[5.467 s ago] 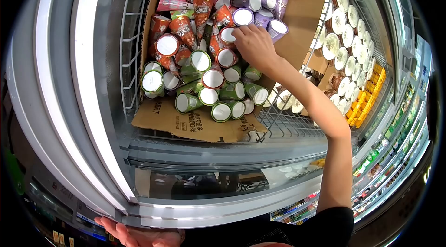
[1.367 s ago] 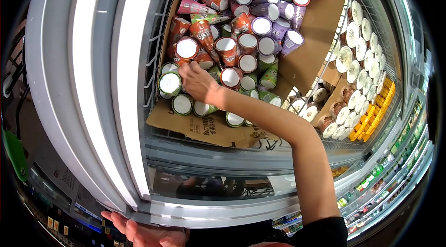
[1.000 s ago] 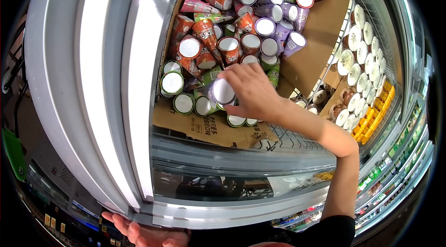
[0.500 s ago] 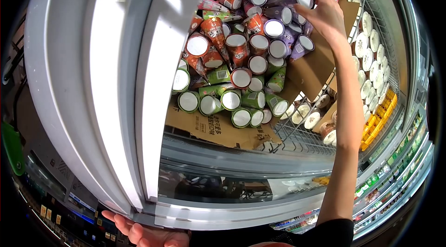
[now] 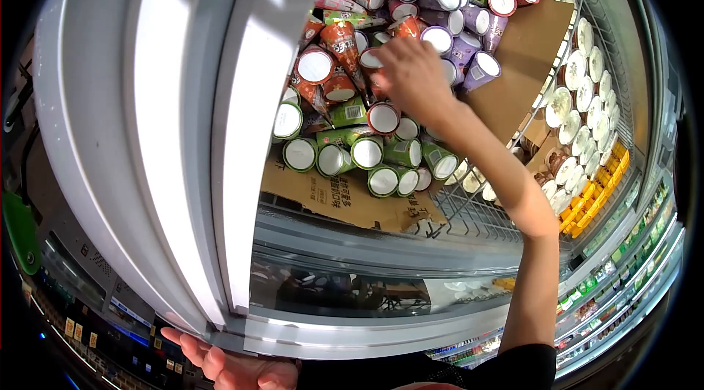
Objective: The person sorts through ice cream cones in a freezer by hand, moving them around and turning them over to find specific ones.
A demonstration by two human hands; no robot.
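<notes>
Firstly, nearest the body: left hand point(image 5: 231, 369) is palm up at the lower corner of the smooth grey-white freezer frame point(image 5: 367, 339), fingers extended and slightly apart. Contact with the frame cannot be told.

Past the frame, a brown cardboard flap point(image 5: 330, 196) with dark printed characters lies at the front of a metal-wire basket point(image 5: 469, 225). Just behind it, green paper-wrapped cones point(image 5: 367, 153) with round white lids lie in a cluster, most with lids toward the body.

Right hand point(image 5: 412, 76) is over the middle of the pile, beside the red-orange paper-wrapped cones point(image 5: 339, 39) with white lids. Its fingers are bent downward and blurred; cannot tell whether they are apart or clamped on a cone.

Purple paper-wrapped cones point(image 5: 484, 69) with white lids lie just beyond and to the right of this hand. A plain brown cardboard panel point(image 5: 524, 53) borders the pile on the right.

Further right, round pale-lidded tubs point(image 5: 579, 97) sit in rows, with yellow packs point(image 5: 595, 192) beside them. Outermost: lit shelves point(image 5: 631, 258) of goods, too small to identify.
</notes>
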